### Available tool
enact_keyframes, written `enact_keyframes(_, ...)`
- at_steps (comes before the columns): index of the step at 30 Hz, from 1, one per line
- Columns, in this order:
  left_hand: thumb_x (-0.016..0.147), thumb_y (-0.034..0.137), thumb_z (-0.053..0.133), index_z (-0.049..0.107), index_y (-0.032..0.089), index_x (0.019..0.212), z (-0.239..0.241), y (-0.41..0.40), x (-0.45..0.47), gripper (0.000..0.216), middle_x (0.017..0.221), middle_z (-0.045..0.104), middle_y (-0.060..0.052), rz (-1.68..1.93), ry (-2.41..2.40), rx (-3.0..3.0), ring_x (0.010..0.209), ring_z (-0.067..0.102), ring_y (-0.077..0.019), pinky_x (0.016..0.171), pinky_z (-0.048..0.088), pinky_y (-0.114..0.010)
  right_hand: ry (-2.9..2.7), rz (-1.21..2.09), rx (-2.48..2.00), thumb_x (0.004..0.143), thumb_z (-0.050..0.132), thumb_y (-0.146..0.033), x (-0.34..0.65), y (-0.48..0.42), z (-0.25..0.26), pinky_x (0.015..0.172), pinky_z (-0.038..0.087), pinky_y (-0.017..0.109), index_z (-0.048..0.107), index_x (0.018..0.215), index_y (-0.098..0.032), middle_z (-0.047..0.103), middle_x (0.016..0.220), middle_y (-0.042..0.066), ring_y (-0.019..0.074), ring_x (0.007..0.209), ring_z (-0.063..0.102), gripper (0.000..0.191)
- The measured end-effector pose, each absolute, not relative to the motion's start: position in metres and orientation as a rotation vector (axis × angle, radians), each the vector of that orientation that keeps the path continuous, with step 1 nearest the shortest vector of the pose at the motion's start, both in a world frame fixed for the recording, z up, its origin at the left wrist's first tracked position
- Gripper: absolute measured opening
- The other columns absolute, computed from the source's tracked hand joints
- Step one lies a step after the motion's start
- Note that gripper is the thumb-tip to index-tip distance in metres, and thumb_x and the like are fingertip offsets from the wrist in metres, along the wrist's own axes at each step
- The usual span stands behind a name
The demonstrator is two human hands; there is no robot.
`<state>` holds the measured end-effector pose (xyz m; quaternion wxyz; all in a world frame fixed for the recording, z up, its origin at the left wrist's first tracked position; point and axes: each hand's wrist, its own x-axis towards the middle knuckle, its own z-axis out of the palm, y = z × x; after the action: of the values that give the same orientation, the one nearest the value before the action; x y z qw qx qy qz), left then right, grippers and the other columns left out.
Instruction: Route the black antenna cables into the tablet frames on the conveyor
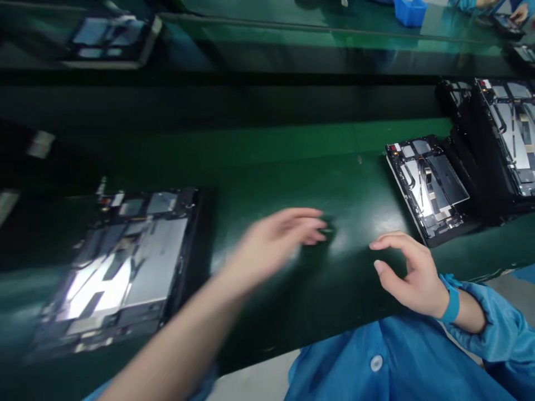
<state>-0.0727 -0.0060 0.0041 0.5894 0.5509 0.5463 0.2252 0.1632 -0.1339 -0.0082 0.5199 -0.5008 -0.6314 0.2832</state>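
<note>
My left hand (284,236), a little smeared by motion, hangs over the middle of the green bench with its fingers stretched out and nothing in them. To its right is my right hand (407,273), thumb and fingers apart in a curve, also holding nothing; a blue band circles that wrist. Just beyond the right hand lies an opened tablet-like device (430,186), its inner parts facing up. Another opened device (129,267), larger in view and blurred, lies left of my left forearm.
Stacked opened devices (514,128) stand at the right. A further device (111,39) sits on the raised ledge at the back left. A blue bin (410,12) is at the far back, and another person's hand (519,14) touches a device at the top right corner.
</note>
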Motion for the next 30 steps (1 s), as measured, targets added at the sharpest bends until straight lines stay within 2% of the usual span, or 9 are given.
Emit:
enact_keyframes(3, 0.090, 0.042, 0.075, 0.070, 0.014, 0.100, -0.012, -0.011, 0.046, 0.030, 0.096, 0.079, -0.010, 0.431, 1.033, 0.995, 0.072, 0.074, -0.0156, 0.067, 0.059, -0.026, -1.417, 0.596, -1.188, 0.090, 0.063, -0.007, 0.164, -0.142, -0.007, 0.078, 0.064, 0.033, 0.064, 0.120, -0.027, 0.075, 0.094, 0.002, 0.0171, 0.082, 0.073, 0.036)
enact_keyframes(5, 0.095, 0.038, 0.073, 0.066, 0.014, 0.093, -0.021, -0.009, 0.097, 0.026, 0.089, 0.076, -0.008, 0.412, 0.985, 0.920, 0.061, 0.069, -0.0115, 0.059, 0.054, -0.023, -1.381, 0.541, -1.186, 0.089, 0.064, -0.005, 0.166, -0.148, -0.006, 0.075, 0.064, 0.033, 0.063, 0.121, -0.027, 0.076, 0.092, 0.002, 0.0174, 0.078, 0.073, 0.039)
enact_keyframes(8, 0.093, 0.030, 0.077, 0.056, 0.016, 0.082, -0.030, -0.007, 0.132, 0.027, 0.070, 0.069, -0.002, 0.469, 0.993, 0.916, 0.053, 0.062, -0.0095, 0.054, 0.049, -0.021, -1.361, 0.493, -1.211, 0.088, 0.065, -0.004, 0.173, -0.155, -0.004, 0.073, 0.064, 0.033, 0.064, 0.119, -0.027, 0.076, 0.092, 0.002, 0.0178, 0.077, 0.074, 0.039)
enact_keyframes(11, 0.092, 0.023, 0.078, 0.053, 0.017, 0.078, -0.034, -0.010, 0.137, 0.029, 0.067, 0.066, 0.000, 0.590, 1.008, 0.899, 0.054, 0.061, -0.0093, 0.054, 0.049, -0.021, -1.356, 0.489, -1.238, 0.088, 0.065, -0.003, 0.180, -0.159, -0.001, 0.071, 0.063, 0.032, 0.066, 0.117, -0.027, 0.075, 0.091, 0.002, 0.0176, 0.077, 0.073, 0.038)
enact_keyframes(19, 0.091, 0.017, 0.072, 0.057, 0.014, 0.081, -0.025, -0.005, 0.101, 0.018, 0.070, 0.069, -0.001, 0.671, 0.793, 0.771, 0.055, 0.062, -0.0098, 0.053, 0.052, -0.021, -1.477, 0.420, -1.156, 0.085, 0.065, 0.000, 0.177, -0.149, 0.011, 0.071, 0.063, 0.036, 0.067, 0.111, -0.027, 0.075, 0.088, 0.002, 0.0198, 0.080, 0.074, 0.038)
enact_keyframes(21, 0.086, 0.021, 0.077, 0.061, 0.013, 0.085, -0.019, -0.003, 0.070, 0.018, 0.073, 0.070, -0.001, 0.684, 0.771, 0.780, 0.059, 0.064, -0.0108, 0.055, 0.052, -0.022, -1.520, 0.385, -1.120, 0.084, 0.064, 0.001, 0.177, -0.146, 0.017, 0.068, 0.063, 0.037, 0.067, 0.112, -0.027, 0.075, 0.087, 0.002, 0.0203, 0.077, 0.074, 0.039)
enact_keyframes(25, 0.073, 0.036, 0.088, 0.065, 0.014, 0.089, -0.011, -0.008, -0.010, 0.036, 0.078, 0.071, -0.003, 0.625, 0.895, 0.861, 0.067, 0.067, -0.0142, 0.060, 0.054, -0.025, -1.581, 0.372, -1.112, 0.083, 0.065, 0.000, 0.180, -0.136, 0.030, 0.065, 0.062, 0.039, 0.067, 0.111, -0.028, 0.075, 0.086, 0.002, 0.0219, 0.075, 0.074, 0.040)
enact_keyframes(30, 0.084, 0.049, 0.073, 0.064, 0.019, 0.084, -0.007, -0.034, -0.087, 0.031, 0.073, 0.071, -0.004, 0.297, 1.199, 1.253, 0.062, 0.065, -0.0178, 0.058, 0.051, -0.029, -1.784, 0.472, -1.231, 0.090, 0.064, -0.011, 0.179, -0.097, 0.028, 0.075, 0.061, 0.039, 0.068, 0.101, -0.026, 0.076, 0.090, 0.003, 0.0216, 0.084, 0.073, 0.020)
